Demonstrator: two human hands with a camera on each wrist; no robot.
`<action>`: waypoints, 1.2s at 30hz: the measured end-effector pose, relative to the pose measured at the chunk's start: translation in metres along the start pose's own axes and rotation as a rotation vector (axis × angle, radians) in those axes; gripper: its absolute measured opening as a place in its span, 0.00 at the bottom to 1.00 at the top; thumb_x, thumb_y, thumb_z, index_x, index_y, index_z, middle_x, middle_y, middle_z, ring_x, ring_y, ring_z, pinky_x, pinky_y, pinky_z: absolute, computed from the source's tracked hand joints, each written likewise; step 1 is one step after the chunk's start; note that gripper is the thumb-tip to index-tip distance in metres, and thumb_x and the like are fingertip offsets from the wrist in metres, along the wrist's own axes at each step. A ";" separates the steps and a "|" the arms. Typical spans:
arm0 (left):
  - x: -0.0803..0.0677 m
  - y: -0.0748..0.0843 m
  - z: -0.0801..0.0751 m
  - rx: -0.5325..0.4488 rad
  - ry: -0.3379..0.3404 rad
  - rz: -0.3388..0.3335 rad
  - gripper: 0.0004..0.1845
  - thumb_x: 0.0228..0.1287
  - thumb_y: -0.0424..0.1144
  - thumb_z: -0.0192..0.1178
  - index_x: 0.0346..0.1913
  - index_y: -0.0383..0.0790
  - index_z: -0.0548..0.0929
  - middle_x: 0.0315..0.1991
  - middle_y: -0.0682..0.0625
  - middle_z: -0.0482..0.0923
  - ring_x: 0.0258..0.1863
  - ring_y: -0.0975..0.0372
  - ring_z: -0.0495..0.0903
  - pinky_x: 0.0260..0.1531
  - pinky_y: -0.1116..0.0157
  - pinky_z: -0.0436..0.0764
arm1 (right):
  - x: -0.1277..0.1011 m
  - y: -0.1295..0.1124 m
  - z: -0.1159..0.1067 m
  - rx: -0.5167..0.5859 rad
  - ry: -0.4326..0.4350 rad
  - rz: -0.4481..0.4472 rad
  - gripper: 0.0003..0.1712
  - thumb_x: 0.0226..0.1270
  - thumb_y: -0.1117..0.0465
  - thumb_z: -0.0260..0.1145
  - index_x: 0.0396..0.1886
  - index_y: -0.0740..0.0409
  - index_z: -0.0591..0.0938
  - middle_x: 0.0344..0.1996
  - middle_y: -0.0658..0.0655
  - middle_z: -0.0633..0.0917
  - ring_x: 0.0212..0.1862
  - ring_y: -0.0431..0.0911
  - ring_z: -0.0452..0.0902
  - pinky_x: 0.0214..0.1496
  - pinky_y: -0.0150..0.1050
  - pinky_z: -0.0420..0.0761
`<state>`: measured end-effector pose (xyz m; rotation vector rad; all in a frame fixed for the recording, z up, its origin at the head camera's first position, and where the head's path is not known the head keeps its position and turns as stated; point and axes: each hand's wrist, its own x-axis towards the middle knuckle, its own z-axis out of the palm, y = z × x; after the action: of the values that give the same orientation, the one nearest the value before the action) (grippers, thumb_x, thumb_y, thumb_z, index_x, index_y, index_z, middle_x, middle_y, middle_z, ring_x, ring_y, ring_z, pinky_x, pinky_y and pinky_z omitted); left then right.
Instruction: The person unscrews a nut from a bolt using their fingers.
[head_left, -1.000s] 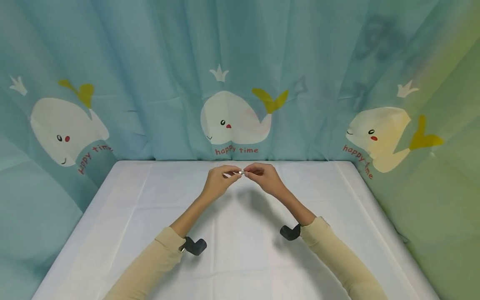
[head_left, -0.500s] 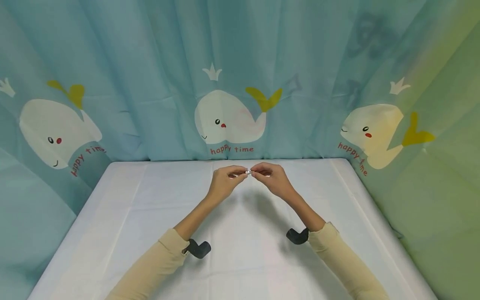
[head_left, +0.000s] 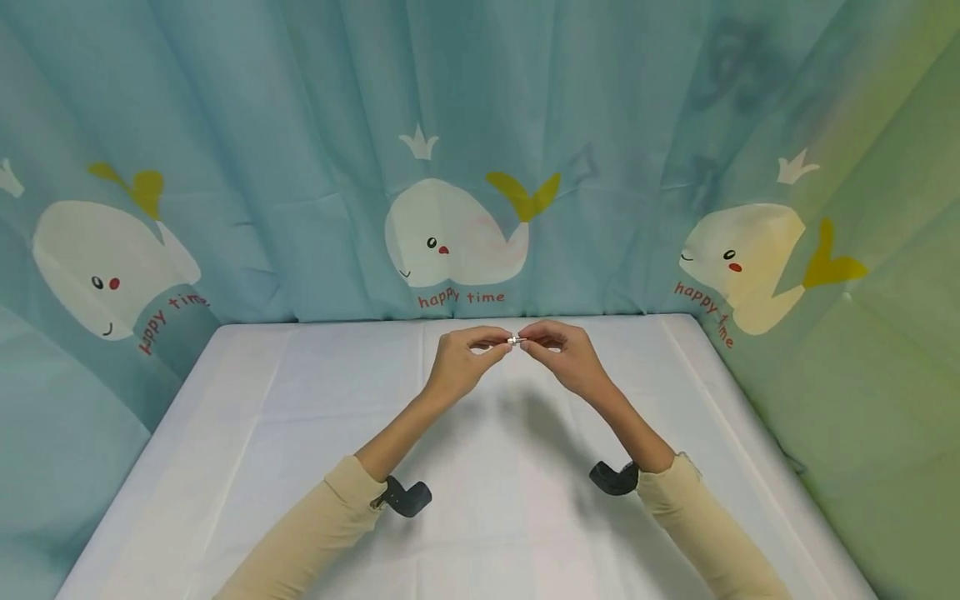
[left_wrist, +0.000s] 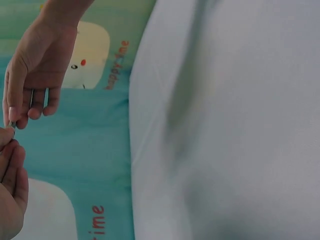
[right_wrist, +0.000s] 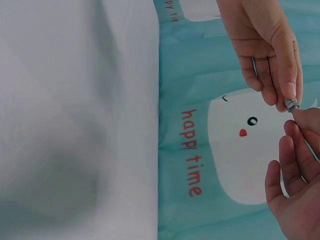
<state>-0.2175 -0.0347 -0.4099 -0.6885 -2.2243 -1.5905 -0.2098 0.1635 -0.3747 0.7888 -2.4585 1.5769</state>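
Note:
Held up between both hands is a small silver metal piece, with a nut-like ridged part and a thin shank in the right wrist view. My left hand pinches the ridged end between thumb and forefinger. From the other side, my right hand pinches the thin end, its fingertips close to the left ones. In the left wrist view the metal piece is mostly hidden by fingertips. The other fingers of each hand are bent loosely below the pinch.
A white-covered table lies below the hands, which cast shadows on it. Behind and at both sides hangs a blue-green curtain with printed whales. A black wrist mount sticks out from the left sleeve, another black mount from the right.
Both hands have shifted to the right together with the metal piece between them, still pinched from both sides. The head view has turned slightly, moving the curtain print left.

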 end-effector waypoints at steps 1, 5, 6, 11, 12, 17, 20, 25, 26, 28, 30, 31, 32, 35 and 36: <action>0.000 0.001 0.001 0.002 -0.003 0.003 0.07 0.63 0.33 0.69 0.43 0.37 0.90 0.37 0.50 0.88 0.39 0.61 0.86 0.45 0.62 0.84 | -0.001 0.004 0.000 -0.003 0.002 -0.001 0.08 0.69 0.72 0.65 0.45 0.72 0.84 0.42 0.65 0.86 0.43 0.54 0.82 0.49 0.49 0.82; 0.000 0.003 0.004 0.013 -0.020 0.007 0.06 0.63 0.33 0.69 0.42 0.36 0.90 0.37 0.50 0.88 0.38 0.62 0.86 0.44 0.64 0.84 | -0.002 0.023 -0.001 -0.019 0.017 -0.005 0.09 0.69 0.72 0.65 0.46 0.71 0.84 0.43 0.65 0.86 0.43 0.54 0.82 0.48 0.45 0.82; 0.001 0.004 0.004 0.014 -0.023 0.008 0.06 0.64 0.33 0.69 0.42 0.36 0.90 0.37 0.50 0.88 0.38 0.62 0.86 0.44 0.63 0.84 | -0.002 0.027 -0.001 -0.017 0.023 -0.006 0.09 0.69 0.72 0.65 0.47 0.71 0.84 0.43 0.65 0.86 0.43 0.54 0.82 0.47 0.44 0.82; 0.004 0.005 0.005 0.005 -0.026 0.023 0.07 0.64 0.32 0.69 0.43 0.35 0.90 0.38 0.48 0.88 0.39 0.60 0.86 0.45 0.57 0.84 | -0.002 0.035 -0.002 0.037 0.039 0.011 0.11 0.70 0.67 0.67 0.48 0.66 0.85 0.43 0.60 0.86 0.44 0.51 0.83 0.47 0.40 0.82; 0.005 0.006 0.005 0.004 -0.023 0.026 0.07 0.64 0.32 0.69 0.43 0.35 0.90 0.38 0.48 0.88 0.39 0.60 0.86 0.45 0.57 0.84 | -0.001 0.036 -0.002 0.052 0.037 0.024 0.11 0.70 0.65 0.67 0.49 0.65 0.85 0.43 0.59 0.87 0.44 0.50 0.83 0.48 0.39 0.82; 0.008 0.006 0.005 0.008 -0.005 0.035 0.07 0.63 0.32 0.69 0.43 0.36 0.90 0.38 0.49 0.88 0.39 0.61 0.86 0.45 0.59 0.84 | 0.001 0.035 -0.002 0.145 0.023 0.082 0.14 0.73 0.61 0.66 0.52 0.65 0.84 0.46 0.59 0.87 0.49 0.49 0.83 0.52 0.40 0.82; 0.008 0.007 0.006 0.006 -0.008 0.047 0.07 0.63 0.32 0.69 0.43 0.36 0.90 0.38 0.49 0.88 0.39 0.61 0.86 0.45 0.59 0.84 | 0.002 0.034 -0.003 0.190 0.028 0.114 0.15 0.73 0.61 0.66 0.51 0.66 0.84 0.44 0.60 0.87 0.49 0.55 0.83 0.52 0.41 0.82; 0.007 0.008 0.008 0.025 -0.009 0.070 0.08 0.63 0.32 0.69 0.44 0.35 0.90 0.38 0.48 0.88 0.39 0.60 0.86 0.44 0.57 0.85 | 0.004 0.034 -0.003 0.242 0.016 0.144 0.14 0.73 0.62 0.66 0.50 0.68 0.84 0.43 0.60 0.86 0.49 0.59 0.82 0.52 0.41 0.82; 0.007 0.008 0.008 0.032 -0.009 0.073 0.08 0.63 0.32 0.69 0.44 0.35 0.90 0.38 0.48 0.88 0.39 0.60 0.86 0.44 0.57 0.85 | 0.004 0.034 -0.003 0.244 0.014 0.147 0.14 0.73 0.62 0.66 0.50 0.69 0.84 0.44 0.59 0.86 0.48 0.57 0.82 0.52 0.41 0.82; 0.007 0.008 0.009 0.044 -0.010 0.078 0.08 0.63 0.32 0.69 0.44 0.35 0.90 0.38 0.48 0.88 0.39 0.60 0.86 0.43 0.57 0.85 | 0.004 0.034 -0.003 0.247 0.013 0.149 0.14 0.72 0.62 0.66 0.49 0.69 0.84 0.44 0.59 0.86 0.47 0.53 0.83 0.52 0.41 0.82; 0.007 0.008 0.008 0.052 -0.012 0.077 0.08 0.63 0.31 0.69 0.44 0.35 0.90 0.38 0.48 0.88 0.39 0.60 0.86 0.43 0.57 0.85 | 0.005 0.034 -0.003 0.247 0.014 0.154 0.13 0.72 0.63 0.66 0.49 0.69 0.84 0.44 0.59 0.86 0.46 0.49 0.83 0.52 0.41 0.82; 0.008 0.008 0.008 0.056 -0.012 0.077 0.08 0.63 0.31 0.69 0.44 0.35 0.90 0.38 0.48 0.88 0.39 0.60 0.86 0.43 0.57 0.85 | 0.006 0.033 -0.003 0.245 0.015 0.158 0.13 0.72 0.63 0.66 0.48 0.69 0.85 0.44 0.58 0.86 0.46 0.48 0.83 0.52 0.41 0.82; 0.008 0.009 0.008 0.057 -0.013 0.077 0.08 0.63 0.31 0.69 0.44 0.35 0.90 0.38 0.48 0.88 0.39 0.60 0.86 0.43 0.57 0.85 | 0.006 0.033 -0.002 0.246 0.016 0.163 0.13 0.72 0.63 0.66 0.48 0.69 0.85 0.44 0.58 0.86 0.46 0.47 0.83 0.52 0.40 0.82; 0.009 0.010 0.007 0.049 -0.012 0.074 0.08 0.63 0.31 0.69 0.44 0.34 0.90 0.38 0.47 0.88 0.39 0.58 0.86 0.43 0.54 0.85 | 0.008 0.032 -0.002 0.248 0.014 0.175 0.12 0.72 0.65 0.65 0.49 0.70 0.84 0.44 0.58 0.86 0.46 0.46 0.83 0.53 0.40 0.81; 0.009 0.010 0.007 0.045 -0.013 0.073 0.08 0.63 0.32 0.69 0.44 0.34 0.90 0.38 0.46 0.88 0.39 0.58 0.86 0.43 0.54 0.85 | 0.008 0.032 -0.002 0.247 0.012 0.178 0.12 0.72 0.66 0.65 0.49 0.71 0.84 0.44 0.59 0.86 0.47 0.46 0.83 0.53 0.40 0.81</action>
<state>-0.2194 -0.0237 -0.3996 -0.7602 -2.2113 -1.5004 -0.2325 0.1728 -0.3963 0.6020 -2.4141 1.9699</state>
